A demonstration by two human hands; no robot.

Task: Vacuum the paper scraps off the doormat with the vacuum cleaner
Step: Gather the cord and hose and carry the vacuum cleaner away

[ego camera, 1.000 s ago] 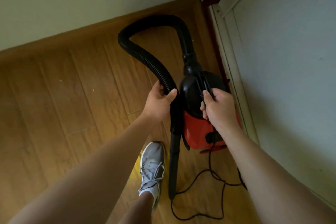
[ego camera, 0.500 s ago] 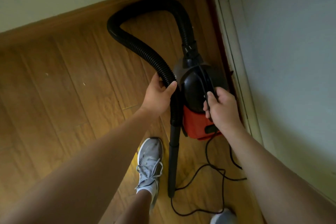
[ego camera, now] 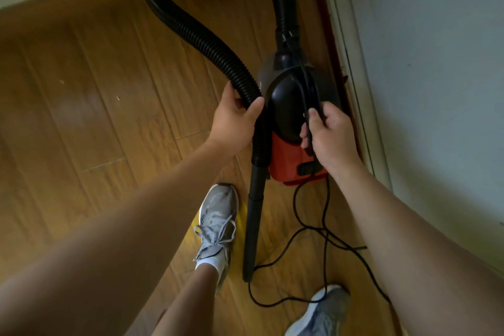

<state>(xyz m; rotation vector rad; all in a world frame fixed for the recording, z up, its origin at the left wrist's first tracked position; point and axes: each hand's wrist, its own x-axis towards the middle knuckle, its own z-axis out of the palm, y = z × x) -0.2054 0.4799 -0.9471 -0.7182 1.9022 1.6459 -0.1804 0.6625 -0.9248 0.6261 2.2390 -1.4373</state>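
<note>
A: Vacuum (ego camera: 286, 109), where is it?
B: Close beside the door (ego camera: 436, 63), over the wood floor (ego camera: 95, 117).
A: And the hands?
B: Left hand (ego camera: 234, 123) curls round the hose (ego camera: 207, 42). Right hand (ego camera: 331, 135) grips the strap (ego camera: 305, 82) across its top. Cord (ego camera: 324, 226) loops on the floor.

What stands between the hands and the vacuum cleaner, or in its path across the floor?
Nothing between them: the left hand grips the hose, the right hand the strap on the vacuum cleaner. The loose power cord loops on the floor between the shoes; no doormat in view.
</note>
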